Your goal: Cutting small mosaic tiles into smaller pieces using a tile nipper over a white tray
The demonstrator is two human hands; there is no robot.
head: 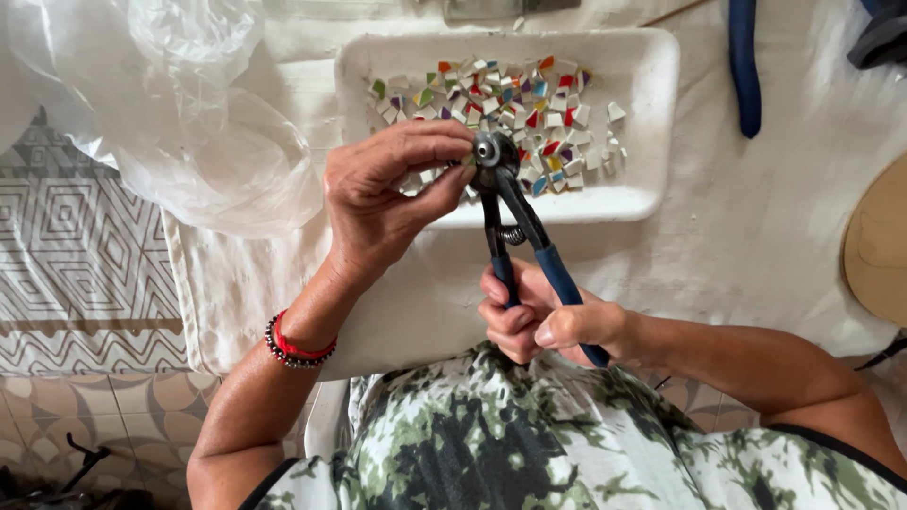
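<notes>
My right hand (543,321) grips the blue handles of wheeled tile nippers (515,222), held upright over the near rim of a white tray (652,123). The round metal jaws sit at the top of the tool. My left hand (392,194) pinches a small tile piece against those jaws; the piece is almost hidden by my fingertips. The tray holds several small cut tile chips (515,109) in white, red, green, blue and purple. A red and black bead bracelet (295,345) circles my left wrist.
A crumpled clear plastic bag (189,113) lies at the left on the white cloth-covered table (756,217). A blue tool handle (744,66) lies at the far right, a tan round board (879,246) at the right edge. Patterned floor tiles (76,255) show at left.
</notes>
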